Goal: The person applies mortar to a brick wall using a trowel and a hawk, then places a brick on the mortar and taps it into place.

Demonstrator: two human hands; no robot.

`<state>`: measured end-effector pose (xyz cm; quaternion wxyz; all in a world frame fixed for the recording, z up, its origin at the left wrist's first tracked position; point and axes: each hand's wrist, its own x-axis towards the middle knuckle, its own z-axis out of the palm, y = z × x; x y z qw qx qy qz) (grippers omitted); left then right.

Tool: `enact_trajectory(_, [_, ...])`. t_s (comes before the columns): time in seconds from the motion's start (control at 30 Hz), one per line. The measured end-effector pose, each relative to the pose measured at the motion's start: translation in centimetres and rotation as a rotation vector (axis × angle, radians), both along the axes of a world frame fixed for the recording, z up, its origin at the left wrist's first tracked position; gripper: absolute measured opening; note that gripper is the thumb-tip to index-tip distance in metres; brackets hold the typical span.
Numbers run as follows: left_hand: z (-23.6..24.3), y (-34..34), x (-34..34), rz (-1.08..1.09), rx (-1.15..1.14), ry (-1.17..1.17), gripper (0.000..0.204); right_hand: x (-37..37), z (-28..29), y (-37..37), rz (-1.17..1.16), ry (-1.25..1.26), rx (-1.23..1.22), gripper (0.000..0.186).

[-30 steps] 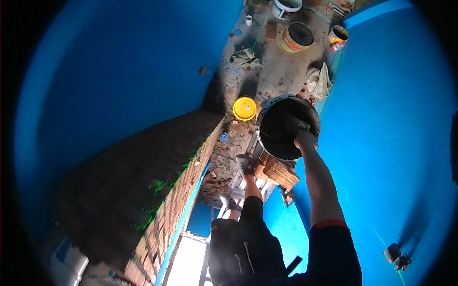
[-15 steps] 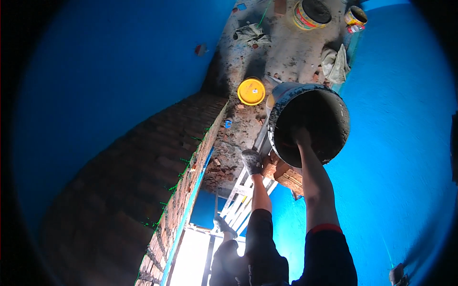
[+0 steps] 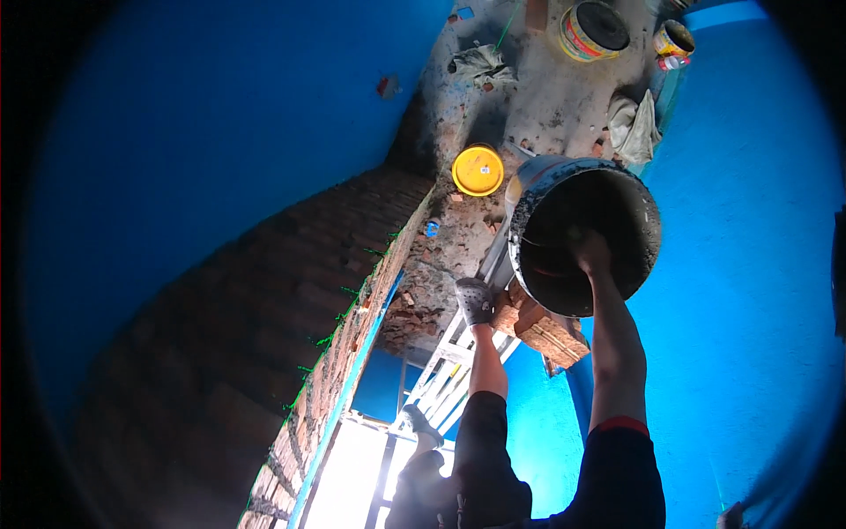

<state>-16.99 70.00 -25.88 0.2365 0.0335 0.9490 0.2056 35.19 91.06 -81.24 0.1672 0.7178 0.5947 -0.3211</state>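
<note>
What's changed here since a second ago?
The right hand has reached deeper into the large bucket; whether it grips anything there is too dark to tell. The camera view shifted too. The yellow bucket and bricks stayed put.

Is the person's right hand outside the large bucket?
No, the right hand is inside the large bucket, within its round opening.

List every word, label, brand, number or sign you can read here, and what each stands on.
None can be read.
White sticker on the yellow lid: too small.
Yellow-and-red bucket: printing too small and blurred.
Small yellow tin: too small.
Large bucket: nothing legible.
</note>
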Motion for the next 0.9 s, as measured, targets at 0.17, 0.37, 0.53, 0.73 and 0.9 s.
enact_trajectory(0.17, [2.1,-0.1,1.0,-0.033,0.059,-0.027,0.013,2.3,9.4,1.5,0.005,0.109,0.064,0.044])
enact_trajectory(0.37, [7.8,-3.9,2.4,-0.041,0.141,-0.02,0.013,2.7,17.8,-1.3,-0.084,0.152,0.188,0.044])
enact_trajectory(0.53, [13.0,-5.6,1.4,-0.231,0.192,-0.124,0.014,4.5,25.7,-5.4,-0.061,0.603,0.336,0.025])
enact_trajectory(0.73, [16.4,-7.0,1.6,-0.532,-0.056,-0.006,0.031,-4.0,48.0,-7.3,-0.173,0.696,0.175,0.022])
enact_trajectory(0.9, [18.4,-11.8,3.6,-0.392,0.35,-0.063,0.026,-10.5,63.6,-7.0,0.143,0.953,0.151,0.033])
